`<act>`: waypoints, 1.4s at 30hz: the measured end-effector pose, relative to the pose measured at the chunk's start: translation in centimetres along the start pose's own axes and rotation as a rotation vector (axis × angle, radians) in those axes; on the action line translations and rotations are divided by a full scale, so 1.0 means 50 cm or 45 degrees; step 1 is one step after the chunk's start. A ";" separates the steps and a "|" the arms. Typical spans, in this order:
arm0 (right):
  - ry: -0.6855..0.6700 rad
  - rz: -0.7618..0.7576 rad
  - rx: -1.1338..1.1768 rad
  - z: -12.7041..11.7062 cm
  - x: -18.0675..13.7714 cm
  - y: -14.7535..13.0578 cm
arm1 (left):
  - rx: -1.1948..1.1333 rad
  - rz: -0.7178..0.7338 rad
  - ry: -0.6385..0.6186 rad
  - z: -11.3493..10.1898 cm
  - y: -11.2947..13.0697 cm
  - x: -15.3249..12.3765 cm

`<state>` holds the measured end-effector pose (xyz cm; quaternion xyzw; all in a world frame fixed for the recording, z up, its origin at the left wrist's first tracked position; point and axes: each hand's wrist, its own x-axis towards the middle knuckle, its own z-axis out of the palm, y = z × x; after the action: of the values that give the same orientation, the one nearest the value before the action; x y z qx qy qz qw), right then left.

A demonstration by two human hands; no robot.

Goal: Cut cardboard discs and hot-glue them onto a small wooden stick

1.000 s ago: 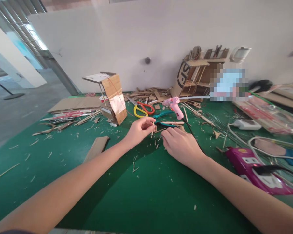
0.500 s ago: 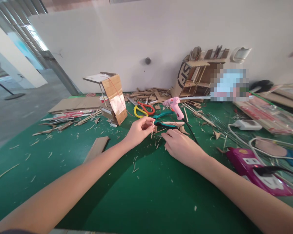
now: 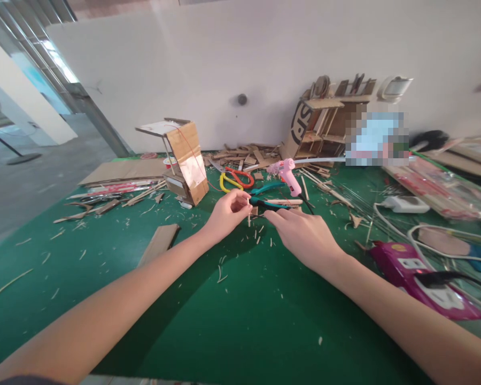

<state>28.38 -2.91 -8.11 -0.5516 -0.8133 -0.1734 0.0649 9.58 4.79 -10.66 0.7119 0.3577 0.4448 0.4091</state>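
My left hand (image 3: 229,214) is closed, pinching a short, pale wooden stick (image 3: 249,220) that stands upright at its fingertips. Facing it, my right hand (image 3: 300,230) is curled shut around a thin dark tool (image 3: 258,215). The tool's tip points toward the stick; most of it is hidden in the fist, so its kind is unclear. Just behind the hands lie teal-handled pliers (image 3: 270,187) and scissors (image 3: 240,179) with one yellow and one orange-red handle. A pink glue gun (image 3: 289,178) rests beyond my right hand.
A cardboard model (image 3: 188,160) stands at left-centre, and a shelf-like cardboard structure (image 3: 320,123) leans by the wall. A cardboard strip (image 3: 160,245) lies beside my left forearm. Wood shavings litter the green table (image 3: 208,331). At right sits a magenta power strip (image 3: 425,283) with cables.
My right hand has shifted slightly up and its grip has rolled over a little, with the tool's tip a bit higher. The left hand stays nearly still, holding the stick.
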 end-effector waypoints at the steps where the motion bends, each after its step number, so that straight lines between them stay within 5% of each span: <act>1: 0.004 -0.017 0.005 0.001 0.000 0.000 | 0.005 -0.004 0.014 0.000 -0.001 0.000; 27: 0.336 -0.221 0.015 0.030 0.000 0.005 | 0.001 -0.057 0.017 0.003 0.002 0.005; 42: 0.144 -0.073 0.218 0.010 0.016 -0.004 | 0.015 -0.106 0.027 0.004 0.009 0.004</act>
<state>27.96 -2.10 -8.38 -0.5098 -0.8357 -0.1357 0.1526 9.89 4.71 -10.25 0.6942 0.3940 0.4327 0.4192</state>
